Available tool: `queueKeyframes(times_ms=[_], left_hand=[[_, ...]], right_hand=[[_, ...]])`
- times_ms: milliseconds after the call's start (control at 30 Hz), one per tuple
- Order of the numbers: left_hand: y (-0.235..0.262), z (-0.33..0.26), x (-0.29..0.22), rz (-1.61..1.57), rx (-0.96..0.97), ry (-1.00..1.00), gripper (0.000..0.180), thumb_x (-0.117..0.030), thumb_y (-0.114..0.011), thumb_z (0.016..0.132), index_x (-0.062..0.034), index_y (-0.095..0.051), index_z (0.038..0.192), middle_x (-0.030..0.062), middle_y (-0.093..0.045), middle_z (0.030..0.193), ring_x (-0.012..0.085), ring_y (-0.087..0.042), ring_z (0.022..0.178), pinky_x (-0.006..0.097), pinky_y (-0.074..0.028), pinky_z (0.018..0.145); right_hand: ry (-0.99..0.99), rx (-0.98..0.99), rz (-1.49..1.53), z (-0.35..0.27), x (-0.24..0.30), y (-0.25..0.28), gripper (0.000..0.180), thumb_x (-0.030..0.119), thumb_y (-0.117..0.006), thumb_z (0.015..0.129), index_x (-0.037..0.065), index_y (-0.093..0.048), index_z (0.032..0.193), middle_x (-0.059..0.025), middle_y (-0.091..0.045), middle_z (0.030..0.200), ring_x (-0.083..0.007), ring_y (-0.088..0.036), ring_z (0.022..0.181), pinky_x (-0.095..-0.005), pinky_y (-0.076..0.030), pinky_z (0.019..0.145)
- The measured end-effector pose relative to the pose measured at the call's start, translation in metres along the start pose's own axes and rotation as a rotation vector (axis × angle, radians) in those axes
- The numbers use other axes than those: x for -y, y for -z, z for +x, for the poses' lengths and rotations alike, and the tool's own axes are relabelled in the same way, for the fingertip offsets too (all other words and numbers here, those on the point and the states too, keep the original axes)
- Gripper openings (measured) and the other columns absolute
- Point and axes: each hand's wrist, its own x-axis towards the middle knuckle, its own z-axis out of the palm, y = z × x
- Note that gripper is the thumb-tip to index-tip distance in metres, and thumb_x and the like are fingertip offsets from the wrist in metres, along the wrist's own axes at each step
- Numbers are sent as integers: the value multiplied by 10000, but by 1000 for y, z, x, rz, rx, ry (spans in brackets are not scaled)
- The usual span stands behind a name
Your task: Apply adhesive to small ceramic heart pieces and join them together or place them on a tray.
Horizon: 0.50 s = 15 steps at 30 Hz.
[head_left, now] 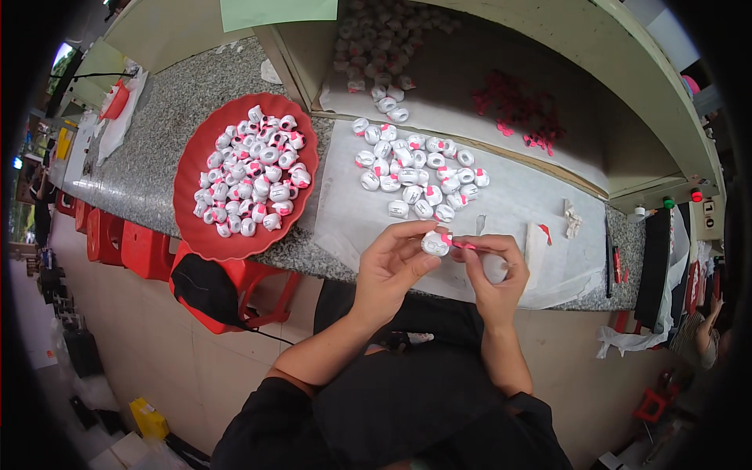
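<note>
My left hand pinches a small white figure head with a pink piece on it, just over the front of the paper-covered bench. Close beside it, my right hand is closed at the fingertips on a small pink piece that meets the head's right side. Whether the piece is fixed to the head I cannot make out. Behind my hands, several similar white heads with pink bows lie loose on white paper. A scalloped red tray at the left holds a heap of them.
Under the shelf, more white heads and a pile of pink pieces sit toward the back. Crumpled tissue and a pen-like black stick lie at the right. Red stools stand below the bench's left edge.
</note>
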Motion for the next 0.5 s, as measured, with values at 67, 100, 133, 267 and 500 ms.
queueKeyframes(times_ms=[67,100,133,267,500], left_hand=[[3,2,1,127,7,-55,354,80,-526,730,25,-431,1066,129,-504,1043,166,-507,950,267,-419,794],[3,3,0,129,6,-54,354,80,-526,730,25,-431,1066,129,-504,1043,166,-507,950,267,-419,794],[3,2,-2,192,18,-80,348,87,-520,730,28,-434,1062,136,-505,1043,172,-510,947,271,-426,788],[6,2,-1,386,82,-146,330,102,-512,724,35,-455,1042,146,-502,1043,188,-516,941,276,-438,783],[4,2,-3,476,94,-195,317,100,-514,720,38,-475,1028,148,-496,1041,192,-516,939,282,-443,782]], right_hand=[[-161,-20,307,1,9,4,127,-99,-528,699,-37,-507,807,-144,-546,786,-186,-573,664,-279,-500,582],[-162,-21,309,0,12,7,127,-99,-528,699,-37,-507,807,-144,-546,786,-186,-573,664,-279,-500,582],[-216,6,386,-1,14,11,114,-102,-520,697,-37,-497,788,-156,-540,777,-196,-572,648,-294,-505,569],[-296,47,540,-2,24,10,105,-106,-512,690,-39,-478,764,-171,-533,751,-207,-563,611,-312,-510,541],[-376,88,562,-4,30,7,89,-84,-521,704,-51,-477,774,-181,-540,742,-202,-559,590,-306,-508,520]])
